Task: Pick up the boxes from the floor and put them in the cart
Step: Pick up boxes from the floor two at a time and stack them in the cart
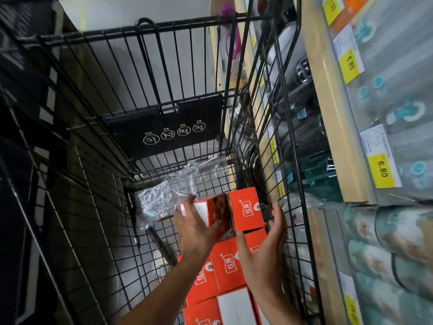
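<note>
Several orange boxes (228,266) already sit in the cart (164,66), along its right wall. Left hand (194,227) and right hand (267,249), fingers spread, press a pair of boxes (234,211) between them at the far end of the row, not yet released. Floor out of view; remaining count unknown.

Black wire-metal cart (98,174), glossy orange cardboard boxes (230,268), crinkled clear plastic film (164,195).

Yellow shelf tags (382,170) reading 6.80, cart flap (168,127) marked YES, NO, NO, NO, red boxes (246,208) printed 红派
</note>
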Action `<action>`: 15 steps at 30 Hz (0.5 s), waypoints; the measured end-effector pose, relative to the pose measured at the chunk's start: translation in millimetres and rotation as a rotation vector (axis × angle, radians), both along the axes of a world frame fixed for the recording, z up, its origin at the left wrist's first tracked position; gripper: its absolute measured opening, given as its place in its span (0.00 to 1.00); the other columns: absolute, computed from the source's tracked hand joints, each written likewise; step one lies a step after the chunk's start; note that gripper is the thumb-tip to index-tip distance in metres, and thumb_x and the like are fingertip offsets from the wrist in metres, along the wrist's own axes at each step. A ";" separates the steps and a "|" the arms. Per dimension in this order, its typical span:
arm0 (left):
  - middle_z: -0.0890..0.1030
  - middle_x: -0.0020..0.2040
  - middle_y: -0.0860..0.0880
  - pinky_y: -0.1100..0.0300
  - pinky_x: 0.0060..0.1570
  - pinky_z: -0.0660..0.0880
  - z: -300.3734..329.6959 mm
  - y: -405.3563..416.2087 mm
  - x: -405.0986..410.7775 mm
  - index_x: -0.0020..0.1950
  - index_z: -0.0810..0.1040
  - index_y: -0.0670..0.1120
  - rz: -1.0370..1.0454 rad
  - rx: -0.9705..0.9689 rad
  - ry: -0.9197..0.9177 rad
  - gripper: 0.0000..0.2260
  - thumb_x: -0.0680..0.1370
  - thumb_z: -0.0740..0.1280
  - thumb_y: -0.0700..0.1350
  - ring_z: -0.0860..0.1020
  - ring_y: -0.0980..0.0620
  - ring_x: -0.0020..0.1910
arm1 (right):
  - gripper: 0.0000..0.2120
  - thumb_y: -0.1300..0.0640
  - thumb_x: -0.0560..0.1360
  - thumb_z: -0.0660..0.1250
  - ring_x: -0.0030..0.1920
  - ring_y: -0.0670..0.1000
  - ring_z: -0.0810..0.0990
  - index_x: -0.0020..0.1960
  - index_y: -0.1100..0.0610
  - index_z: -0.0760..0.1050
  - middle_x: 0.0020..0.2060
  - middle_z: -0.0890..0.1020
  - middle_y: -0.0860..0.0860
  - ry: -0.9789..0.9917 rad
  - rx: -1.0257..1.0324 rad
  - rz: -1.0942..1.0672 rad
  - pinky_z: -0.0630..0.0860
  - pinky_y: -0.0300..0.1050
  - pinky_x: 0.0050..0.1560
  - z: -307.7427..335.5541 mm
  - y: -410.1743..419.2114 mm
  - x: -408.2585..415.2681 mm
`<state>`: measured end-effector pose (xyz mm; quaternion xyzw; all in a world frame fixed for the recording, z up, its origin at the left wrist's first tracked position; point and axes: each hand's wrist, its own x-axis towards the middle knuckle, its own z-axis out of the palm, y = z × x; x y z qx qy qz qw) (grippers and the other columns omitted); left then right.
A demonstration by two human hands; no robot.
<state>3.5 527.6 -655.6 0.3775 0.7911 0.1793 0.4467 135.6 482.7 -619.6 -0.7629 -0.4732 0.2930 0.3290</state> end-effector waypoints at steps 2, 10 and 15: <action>0.66 0.64 0.42 0.50 0.45 0.74 0.4 -1.5 5.0 0.74 0.61 0.57 -0.036 -0.016 0.014 0.40 0.68 0.78 0.57 0.70 0.42 0.59 | 0.44 0.58 0.74 0.73 0.79 0.53 0.59 0.81 0.49 0.50 0.79 0.57 0.48 0.011 0.013 0.008 0.65 0.63 0.74 1.1 -0.3 3.8; 0.64 0.67 0.39 0.43 0.60 0.73 -12.7 1.0 7.4 0.80 0.51 0.59 -0.164 -0.133 0.033 0.43 0.73 0.74 0.58 0.67 0.36 0.68 | 0.42 0.56 0.74 0.70 0.78 0.54 0.62 0.81 0.49 0.51 0.79 0.58 0.47 0.021 0.048 0.033 0.66 0.63 0.73 3.6 -0.3 4.5; 0.68 0.67 0.39 0.47 0.59 0.74 -19.8 -4.6 18.6 0.81 0.50 0.61 -0.294 -0.059 0.033 0.38 0.77 0.68 0.56 0.71 0.40 0.65 | 0.41 0.55 0.75 0.70 0.78 0.54 0.62 0.81 0.53 0.52 0.79 0.60 0.48 0.040 0.059 0.073 0.67 0.61 0.73 4.2 -2.8 5.4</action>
